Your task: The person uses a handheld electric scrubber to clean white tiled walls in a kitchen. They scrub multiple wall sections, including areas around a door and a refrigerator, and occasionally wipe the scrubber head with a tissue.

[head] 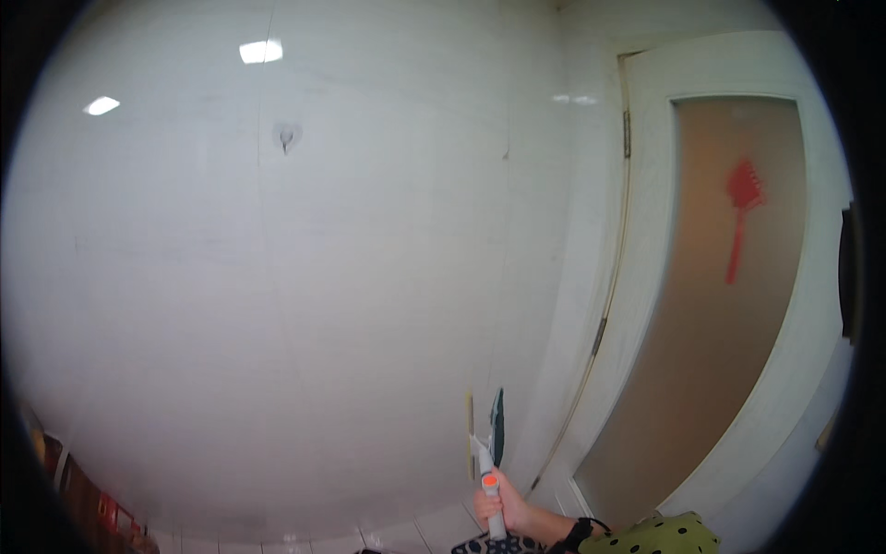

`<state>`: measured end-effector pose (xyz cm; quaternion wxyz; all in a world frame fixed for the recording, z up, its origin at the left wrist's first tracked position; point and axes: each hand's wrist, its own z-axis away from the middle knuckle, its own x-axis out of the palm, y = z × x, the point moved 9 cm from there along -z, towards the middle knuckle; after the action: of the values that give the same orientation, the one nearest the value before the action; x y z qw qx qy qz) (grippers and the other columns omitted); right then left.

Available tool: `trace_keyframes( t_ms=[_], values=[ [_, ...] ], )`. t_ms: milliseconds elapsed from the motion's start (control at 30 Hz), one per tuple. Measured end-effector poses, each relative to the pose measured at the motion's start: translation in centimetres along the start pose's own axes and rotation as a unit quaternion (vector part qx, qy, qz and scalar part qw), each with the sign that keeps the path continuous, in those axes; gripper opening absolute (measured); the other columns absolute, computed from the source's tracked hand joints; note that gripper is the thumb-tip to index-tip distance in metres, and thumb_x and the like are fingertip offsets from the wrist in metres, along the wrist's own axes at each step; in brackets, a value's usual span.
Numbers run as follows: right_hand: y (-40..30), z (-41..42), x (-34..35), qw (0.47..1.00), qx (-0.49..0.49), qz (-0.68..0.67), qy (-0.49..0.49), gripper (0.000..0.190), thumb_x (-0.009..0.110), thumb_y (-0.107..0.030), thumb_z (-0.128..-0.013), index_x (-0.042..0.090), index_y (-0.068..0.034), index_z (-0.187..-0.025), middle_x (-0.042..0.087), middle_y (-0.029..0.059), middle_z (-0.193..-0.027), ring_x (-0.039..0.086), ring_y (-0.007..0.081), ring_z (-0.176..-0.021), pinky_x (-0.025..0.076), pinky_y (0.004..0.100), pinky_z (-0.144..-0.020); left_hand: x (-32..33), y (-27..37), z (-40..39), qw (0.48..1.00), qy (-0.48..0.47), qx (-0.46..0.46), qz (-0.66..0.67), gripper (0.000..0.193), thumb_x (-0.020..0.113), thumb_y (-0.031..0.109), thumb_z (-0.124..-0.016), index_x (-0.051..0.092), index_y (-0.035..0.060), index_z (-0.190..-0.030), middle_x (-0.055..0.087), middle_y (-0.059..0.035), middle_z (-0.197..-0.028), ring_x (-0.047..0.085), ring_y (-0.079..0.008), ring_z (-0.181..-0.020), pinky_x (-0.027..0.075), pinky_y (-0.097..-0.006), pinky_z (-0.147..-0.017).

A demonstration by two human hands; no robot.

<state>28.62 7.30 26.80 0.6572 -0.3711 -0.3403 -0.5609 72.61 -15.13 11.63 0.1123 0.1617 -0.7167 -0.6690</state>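
My right hand [509, 500] grips the white handle [495, 523] of a window-cleaning squeegee near the bottom of the view. Below its head sits a round orange button [490, 481]. The head has a narrow, pale yellowish blade [469, 408] on the left and a dark green scrubbing pad [499, 426] on the right. It stands upright in front of a glossy white wall [387, 263]; whether the blade touches the wall, I cannot tell. A green, black-dotted sleeve [651, 534] covers part of my right arm. My left hand is out of view.
A clear hook [286, 137] is stuck on the wall. To the right is a white hinged door [640, 228] with a frosted pane [713, 346] and a red decoration [744, 187]. Pale floor tiles [394, 537] lie below. Red items [114, 516] stand at lower left.
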Motion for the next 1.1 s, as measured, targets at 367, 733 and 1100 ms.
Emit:
trace_keyframes(
  t_ms=[367, 733, 1100],
  values=[
    [-4.5, 3.2, 0.5, 0.969, -0.206, 0.133, 0.036, 0.047, 0.058, -0.043, -0.082, 0.031, -0.019, -0.052, 0.03, -0.0046, -0.047, 0.03, 0.0103, -0.037, 0.027, 0.0259, -0.036, 6.0, 7.5, 1.2, 0.999, -0.03, 0.023, 0.037, 0.039, 0.045, 0.019, -0.103, 0.054, -0.0032, -0.135, 0.062, -0.0136, -0.088, 0.056, -0.0249, -0.075, 0.05, -0.0365, -0.071],
    [-5.9, 7.0, -1.3, 0.941, -0.294, 0.115, 0.119, 0.041, 0.058, -0.048, -0.083, 0.038, -0.02, -0.061, 0.03, -0.0057, -0.049, 0.03, 0.0088, -0.038, 0.026, 0.0239, -0.037, 13.6, 3.9, 1.5, 0.991, -0.106, 0.05, 0.058, 0.044, 0.045, 0.02, -0.103, 0.047, -0.0014, -0.141, 0.062, -0.0127, -0.105, 0.056, -0.0205, -0.084, 0.05, -0.0318, -0.07],
    [-8.4, 12.4, 0.0, 0.927, -0.28, 0.196, 0.152, 0.061, 0.04, -0.068, -0.095, 0.044, -0.011, -0.074, 0.032, -0.0043, -0.051, 0.031, 0.0083, -0.042, 0.028, 0.0259, -0.043, 19.2, 4.3, 3.8, 0.977, -0.188, 0.006, 0.1, 0.045, 0.043, 0.022, -0.104, 0.045, -0.0023, -0.142, 0.061, -0.0135, -0.107, 0.056, -0.0199, -0.084, 0.05, -0.0315, -0.069]
  ],
)
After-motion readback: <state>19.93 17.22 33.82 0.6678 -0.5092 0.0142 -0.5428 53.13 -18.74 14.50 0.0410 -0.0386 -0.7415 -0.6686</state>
